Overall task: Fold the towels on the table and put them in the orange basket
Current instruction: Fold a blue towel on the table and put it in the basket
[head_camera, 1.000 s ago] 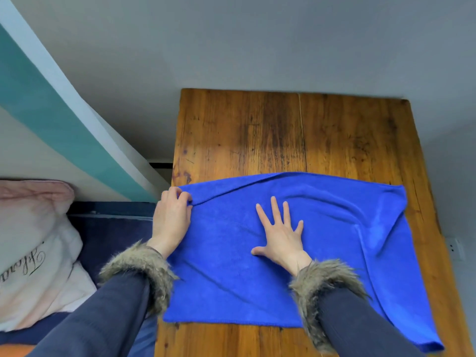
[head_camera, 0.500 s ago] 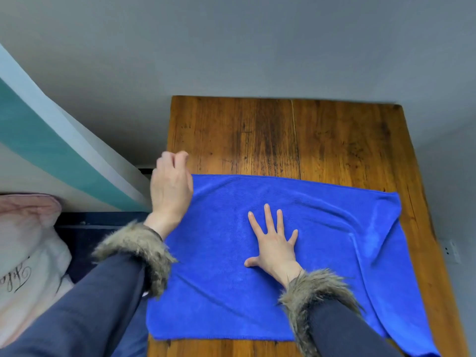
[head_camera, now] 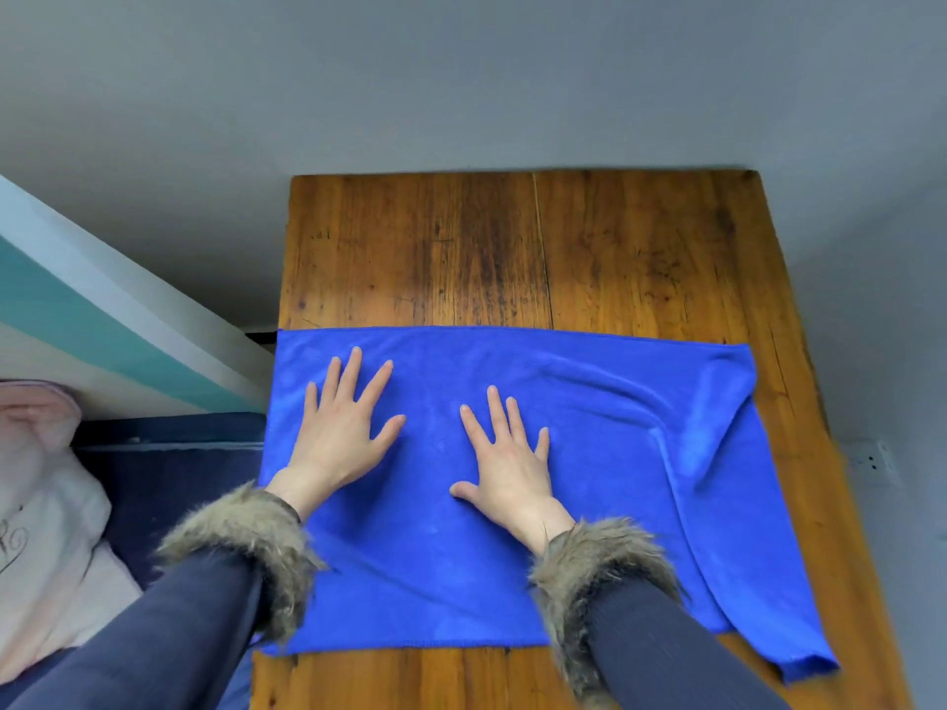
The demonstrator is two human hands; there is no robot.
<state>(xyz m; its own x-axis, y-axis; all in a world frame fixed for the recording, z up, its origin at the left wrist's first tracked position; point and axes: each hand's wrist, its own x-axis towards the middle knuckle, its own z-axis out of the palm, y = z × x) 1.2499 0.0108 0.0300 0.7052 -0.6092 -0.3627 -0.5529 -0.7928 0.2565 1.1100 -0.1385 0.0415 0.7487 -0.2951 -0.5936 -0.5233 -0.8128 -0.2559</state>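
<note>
Grey wall backs a wooden table [head_camera: 589, 258] where the blue towel [head_camera: 589, 417] lies spread across the near half. Left hand [head_camera: 343, 427] and right hand [head_camera: 505, 466] press flat on it, fingers splayed, likely smoothing it for folding; its right side is rumpled, and no basket shows.

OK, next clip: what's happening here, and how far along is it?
A person is working on a blue towel spread on a wooden table. The left hand and the right hand both lie flat on it with fingers spread, pressing it smooth. The towel's right side is bunched, and its near right corner hangs past the rest. No orange basket is in view.
</note>
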